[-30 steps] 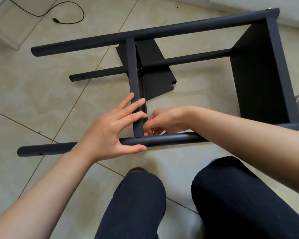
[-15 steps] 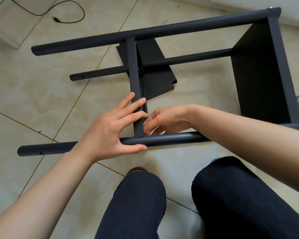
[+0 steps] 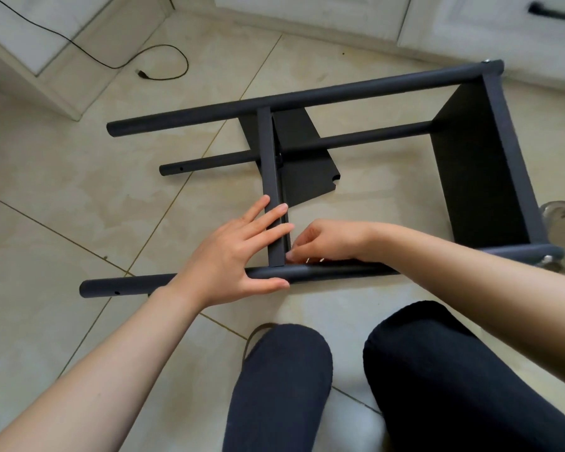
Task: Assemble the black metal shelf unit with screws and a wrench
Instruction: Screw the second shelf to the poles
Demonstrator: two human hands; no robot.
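A: What sits lowest in the frame?
B: The person's knees [image 3: 340,386], on the tiled floor [image 3: 79,207].
A: And the hands?
B: The left hand [image 3: 232,256] lies spread, fingers straight on the shelf edge [image 3: 271,177], thumb on the near tube [image 3: 323,272]. The right hand [image 3: 327,243] has its fingers curled at that joint, pinching something too small to tell.
A: The shelf unit [image 3: 483,164]?
B: On its side mid-frame. A cable [image 3: 163,65] lies upper left.

Tight corner at our right hand [image 3: 327,241]

Crossbar [image 3: 271,177] left, tube [image 3: 323,272] below hem us; open floor [image 3: 372,203] beyond, until the end panel [image 3: 477,171].
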